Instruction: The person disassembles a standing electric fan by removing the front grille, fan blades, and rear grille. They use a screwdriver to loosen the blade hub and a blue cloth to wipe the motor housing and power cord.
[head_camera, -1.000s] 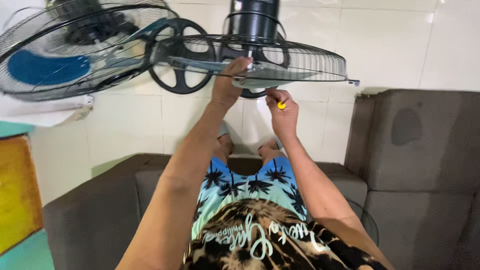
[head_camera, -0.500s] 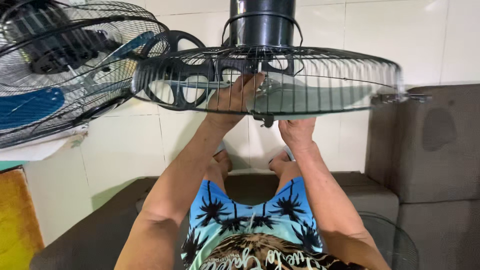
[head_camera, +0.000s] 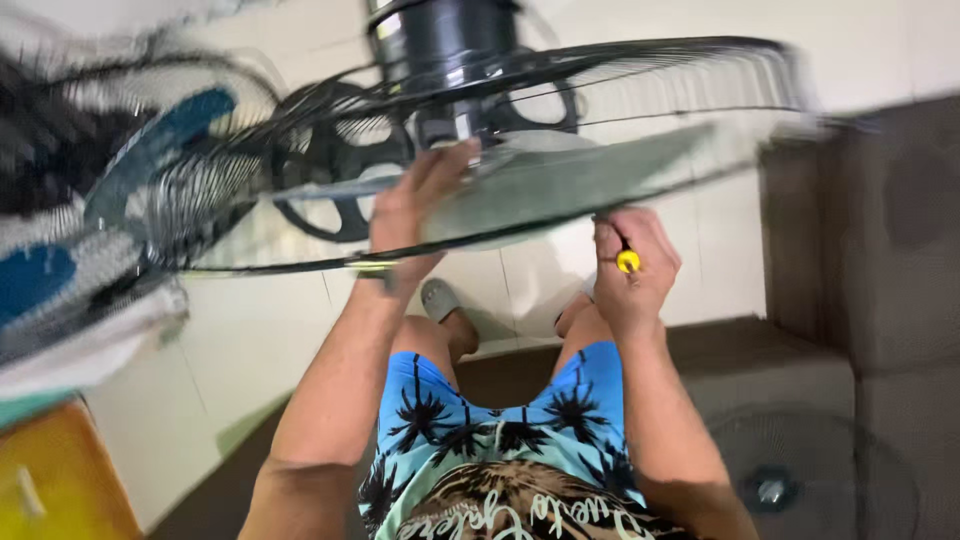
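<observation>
A black wire fan guard (head_camera: 640, 120) with a black motor housing (head_camera: 445, 40) is held up in front of me, tilted and blurred. My left hand (head_camera: 415, 215) grips the guard's rim and the pale blade inside it. My right hand (head_camera: 635, 265) is closed around a screwdriver with a yellow handle end (head_camera: 627, 262), just under the guard's lower rim. My legs in blue palm-print shorts (head_camera: 500, 420) are below.
A second fan with blue blades (head_camera: 120, 190) and a wire cage lies at the left. A grey sofa (head_camera: 890, 260) fills the right side, with another fan guard (head_camera: 800, 480) on its seat. A yellow-orange object (head_camera: 50, 480) sits at the bottom left.
The view has swung and blurred. The fan guard has tilted, its right side higher. My right hand has moved right and lower, showing the yellow screwdriver end again.
</observation>
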